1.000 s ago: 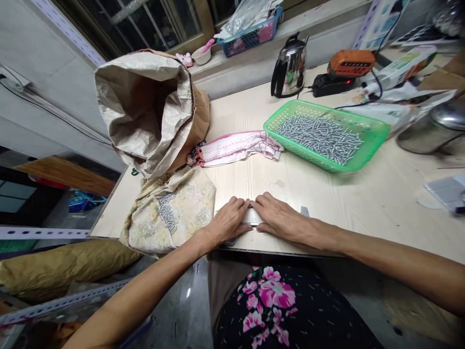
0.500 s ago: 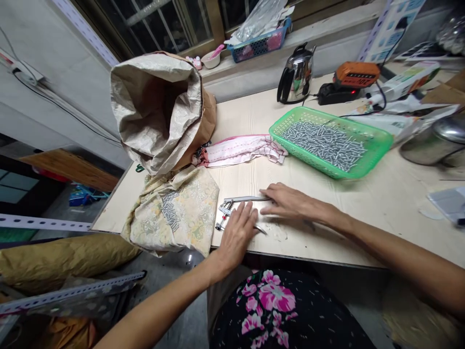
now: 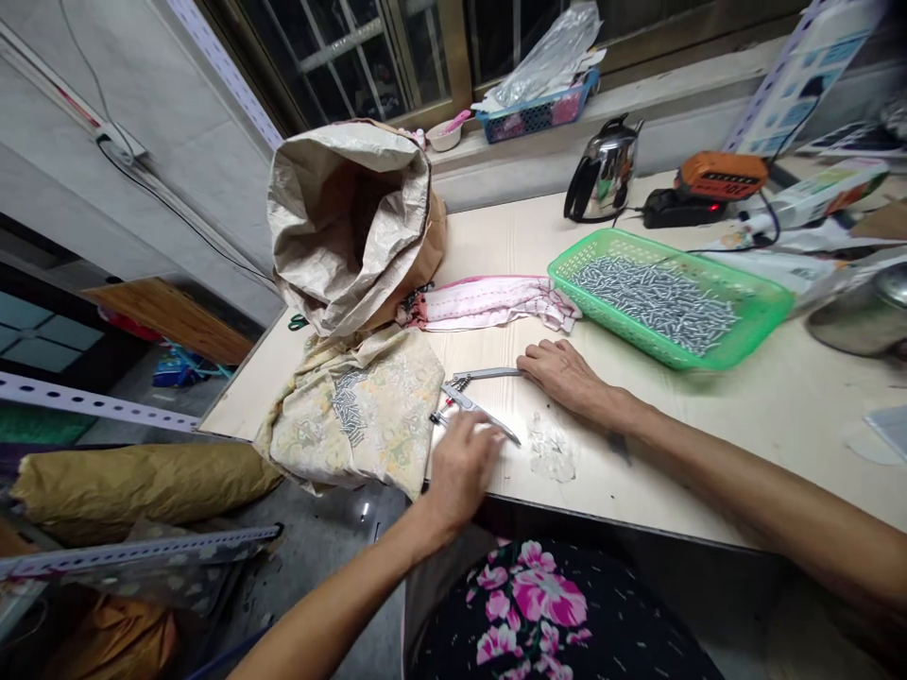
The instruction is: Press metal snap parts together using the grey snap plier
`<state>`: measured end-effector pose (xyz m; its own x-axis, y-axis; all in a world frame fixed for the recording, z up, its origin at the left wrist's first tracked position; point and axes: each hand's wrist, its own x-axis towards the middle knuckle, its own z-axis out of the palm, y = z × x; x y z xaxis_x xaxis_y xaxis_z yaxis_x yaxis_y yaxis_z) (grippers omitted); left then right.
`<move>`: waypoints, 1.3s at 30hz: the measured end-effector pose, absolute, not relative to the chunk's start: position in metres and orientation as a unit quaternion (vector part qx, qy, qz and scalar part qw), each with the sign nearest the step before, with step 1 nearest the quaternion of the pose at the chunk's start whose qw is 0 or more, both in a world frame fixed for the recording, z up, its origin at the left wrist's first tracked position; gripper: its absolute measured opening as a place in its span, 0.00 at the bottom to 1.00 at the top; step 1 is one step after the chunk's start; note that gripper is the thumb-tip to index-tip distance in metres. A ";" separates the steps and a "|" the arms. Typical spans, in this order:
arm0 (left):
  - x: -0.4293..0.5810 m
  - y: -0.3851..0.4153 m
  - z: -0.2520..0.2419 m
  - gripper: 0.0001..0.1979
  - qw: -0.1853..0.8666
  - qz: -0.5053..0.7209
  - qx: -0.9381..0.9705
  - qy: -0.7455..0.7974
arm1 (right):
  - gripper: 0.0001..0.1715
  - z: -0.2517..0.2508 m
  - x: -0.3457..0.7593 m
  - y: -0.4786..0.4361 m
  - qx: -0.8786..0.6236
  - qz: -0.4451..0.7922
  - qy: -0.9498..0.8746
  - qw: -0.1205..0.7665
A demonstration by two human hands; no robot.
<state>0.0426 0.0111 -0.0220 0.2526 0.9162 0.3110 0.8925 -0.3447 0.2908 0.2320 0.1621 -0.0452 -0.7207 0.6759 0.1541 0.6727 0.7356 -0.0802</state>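
Observation:
A silver metal hand tool (image 3: 486, 373) with two long handles, a spring and a small red part lies on the table. My right hand (image 3: 559, 371) has its fingers closed over the end of the upper handle. My left hand (image 3: 464, 467) is close to the lower handle, its fingers bent and smeared by motion; whether it touches the tool I cannot tell. Left of the tool, a small pile of thin metal pins or screws (image 3: 348, 406) rests on a yellow patterned cloth (image 3: 397, 406). Small clear pieces (image 3: 553, 450) lie on the table below my right hand.
A green basket (image 3: 751, 331) holds many similar metal pieces. Behind the cloth stands an open paper sack (image 3: 354, 236), with a pink-white cloth (image 3: 488, 302) beside it. A kettle (image 3: 604, 170) and an orange battery on a charger (image 3: 719, 179) stand at the back.
My left hand has drawn back toward the table's front edge, exposing more of the lower handle. My right hand's fingers have curled in over the upper handle's end. The view has shifted slightly.

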 end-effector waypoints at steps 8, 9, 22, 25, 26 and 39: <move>-0.006 0.069 -0.009 0.08 0.033 -0.006 0.665 0.746 | 0.09 -0.052 0.231 0.158 -0.377 -0.001 -0.920 0.107; -0.006 0.072 -0.008 0.07 0.041 -0.017 0.667 0.744 | 0.09 -0.053 0.230 0.158 -0.381 -0.003 -0.918 0.107; 0.016 0.088 0.028 0.08 0.103 0.272 0.639 0.712 | 0.09 -0.055 0.224 0.154 -0.417 0.024 -0.901 0.114; 0.055 0.107 0.079 0.10 0.065 0.426 0.685 0.587 | 0.08 -0.050 0.223 0.152 -0.429 0.023 -0.898 0.098; 0.066 0.111 0.098 0.12 0.052 0.457 0.701 0.545 | 0.08 -0.049 0.223 0.152 -0.429 0.021 -0.898 0.097; -0.128 0.100 0.059 0.11 -0.062 -0.005 0.667 0.743 | 0.11 -0.073 0.234 0.155 -0.373 0.003 -0.913 0.167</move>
